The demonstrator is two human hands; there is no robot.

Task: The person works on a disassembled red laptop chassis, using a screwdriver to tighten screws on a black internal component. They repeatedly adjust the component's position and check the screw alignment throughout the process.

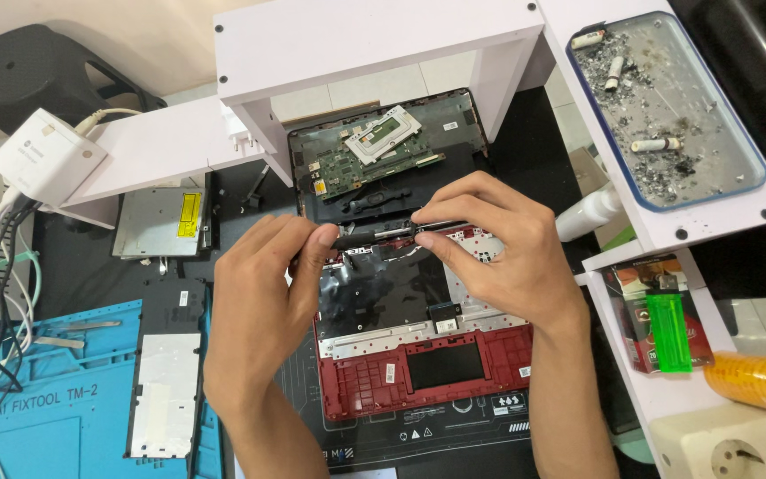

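black hinge strip lies along the top edge of the red laptop shell. my left hand and right hand pinch its two ends; best lifted level, i judge.

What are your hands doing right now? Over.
Left hand and right hand both pinch the black hinge strip. Strip lies across the red laptop shell. Nothing in the way.

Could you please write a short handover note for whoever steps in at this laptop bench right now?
Left hand: fingertips pinch the left end of a black strip.
Right hand: fingertips pinch its right end.
The strip lies across the top edge of the opened red laptop shell.
Done: shell stripped; green circuit board sits in the black case half behind; drive and cover plate lie left.
Left: strip not yet freed or seated; cannot tell which.
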